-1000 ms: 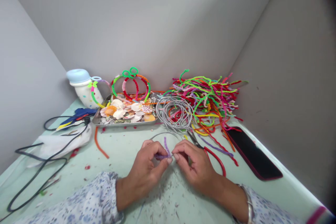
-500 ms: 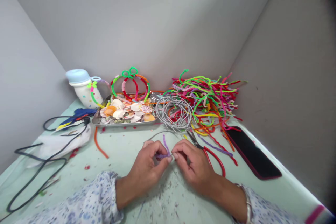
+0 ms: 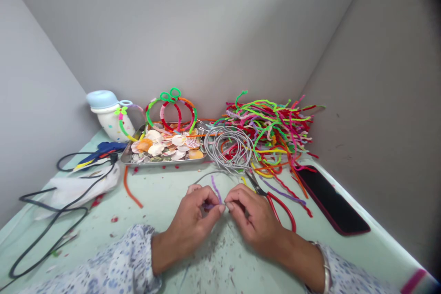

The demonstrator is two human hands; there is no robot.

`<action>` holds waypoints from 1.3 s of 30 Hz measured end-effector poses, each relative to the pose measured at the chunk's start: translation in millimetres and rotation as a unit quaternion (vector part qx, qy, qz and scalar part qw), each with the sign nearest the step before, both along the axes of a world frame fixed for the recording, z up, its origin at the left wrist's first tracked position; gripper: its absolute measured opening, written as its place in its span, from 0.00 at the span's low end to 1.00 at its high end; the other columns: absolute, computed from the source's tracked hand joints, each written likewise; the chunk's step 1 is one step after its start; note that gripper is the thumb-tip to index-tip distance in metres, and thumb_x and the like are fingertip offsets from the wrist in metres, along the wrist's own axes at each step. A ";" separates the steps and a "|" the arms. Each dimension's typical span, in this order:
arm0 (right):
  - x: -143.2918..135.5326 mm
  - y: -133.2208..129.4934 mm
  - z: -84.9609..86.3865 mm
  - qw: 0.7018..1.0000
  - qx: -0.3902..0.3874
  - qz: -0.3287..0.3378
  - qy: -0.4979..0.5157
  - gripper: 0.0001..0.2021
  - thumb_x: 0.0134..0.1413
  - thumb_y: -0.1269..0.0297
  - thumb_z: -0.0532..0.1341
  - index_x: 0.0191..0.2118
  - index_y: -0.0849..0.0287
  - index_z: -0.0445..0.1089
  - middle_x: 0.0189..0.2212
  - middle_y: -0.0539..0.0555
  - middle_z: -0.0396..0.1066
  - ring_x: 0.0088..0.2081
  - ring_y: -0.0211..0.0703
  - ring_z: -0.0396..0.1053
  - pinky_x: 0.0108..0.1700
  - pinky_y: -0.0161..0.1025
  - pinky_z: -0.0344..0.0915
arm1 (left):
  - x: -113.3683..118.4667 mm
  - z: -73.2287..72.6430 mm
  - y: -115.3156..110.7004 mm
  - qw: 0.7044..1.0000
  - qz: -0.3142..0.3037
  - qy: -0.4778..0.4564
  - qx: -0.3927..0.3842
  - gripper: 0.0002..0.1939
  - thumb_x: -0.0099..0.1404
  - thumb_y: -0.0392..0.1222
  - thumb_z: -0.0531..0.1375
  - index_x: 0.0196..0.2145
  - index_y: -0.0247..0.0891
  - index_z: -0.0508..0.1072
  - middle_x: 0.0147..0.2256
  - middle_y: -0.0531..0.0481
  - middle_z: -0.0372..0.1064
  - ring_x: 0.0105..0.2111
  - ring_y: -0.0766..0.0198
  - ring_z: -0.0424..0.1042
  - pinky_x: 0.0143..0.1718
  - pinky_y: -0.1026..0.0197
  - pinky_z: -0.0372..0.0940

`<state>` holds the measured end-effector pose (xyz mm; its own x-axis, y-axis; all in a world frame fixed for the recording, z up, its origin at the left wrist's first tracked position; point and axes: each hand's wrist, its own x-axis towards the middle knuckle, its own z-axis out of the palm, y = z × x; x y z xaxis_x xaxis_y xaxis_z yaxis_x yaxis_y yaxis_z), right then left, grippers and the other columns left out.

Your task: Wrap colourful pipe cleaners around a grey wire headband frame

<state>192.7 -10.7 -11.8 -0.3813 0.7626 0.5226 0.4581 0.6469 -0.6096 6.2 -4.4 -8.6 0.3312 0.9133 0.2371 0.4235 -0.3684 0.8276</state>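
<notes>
Over the middle of the table, my left hand point(image 3: 198, 213) pinches a purple pipe cleaner point(image 3: 216, 189) between thumb and forefinger. One end of it sticks up above the fingers, and another part runs inside the curled hand. Close beside it, my right hand point(image 3: 253, 216) is closed in a pinch, its fingertips almost meeting the left ones. A thin grey bit, apparently wire, shows at that pinch; the fingers hide most of it. From the coil of grey wire point(image 3: 206, 147), a strand curves down behind my left hand. Red-handled scissors point(image 3: 284, 211) lie just beyond my right hand.
A metal tray point(image 3: 161, 163) of seashells point(image 3: 156, 149) stands at the back, with pipe-cleaner hoops point(image 3: 197, 119) on it. Right of it lies a pile of pipe cleaners point(image 3: 272, 119). A phone point(image 3: 332, 202), a bottle point(image 3: 115, 124), a black cable point(image 3: 55, 209) and a plastic bag point(image 3: 79, 190) surround the work area.
The upright purple end now leans a little more to the left. Both hands stay pinched in nearly the same place, with slight finger shifts.
</notes>
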 end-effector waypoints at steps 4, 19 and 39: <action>0.5 0.3 0.5 1.000 0.001 0.003 -0.004 0.06 0.60 0.74 0.52 0.37 0.58 0.65 0.31 0.52 0.66 0.32 0.41 0.65 0.34 0.37 0.61 | -1.4 -1.1 -1.1 1.000 0.003 -0.007 -0.004 0.08 0.64 0.41 0.59 0.28 0.39 0.69 0.28 0.51 0.67 0.34 0.59 0.64 0.35 0.59 0.60; -0.8 -0.7 0.6 1.000 -0.017 -0.011 0.022 0.06 0.62 0.73 0.52 0.37 0.57 0.65 0.31 0.52 0.65 0.33 0.42 0.65 0.35 0.38 0.61 | 0.3 1.8 -0.7 0.997 -0.008 0.034 0.063 0.07 0.67 0.40 0.56 0.31 0.39 0.67 0.29 0.50 0.67 0.34 0.59 0.64 0.36 0.57 0.60; -1.1 0.3 0.4 0.999 -0.030 -0.020 0.020 0.06 0.63 0.71 0.52 0.37 0.58 0.65 0.31 0.52 0.65 0.34 0.41 0.64 0.36 0.38 0.59 | 0.1 2.5 -1.3 0.996 -0.019 0.046 0.079 0.09 0.70 0.41 0.51 0.34 0.38 0.67 0.31 0.50 0.66 0.35 0.58 0.62 0.39 0.55 0.57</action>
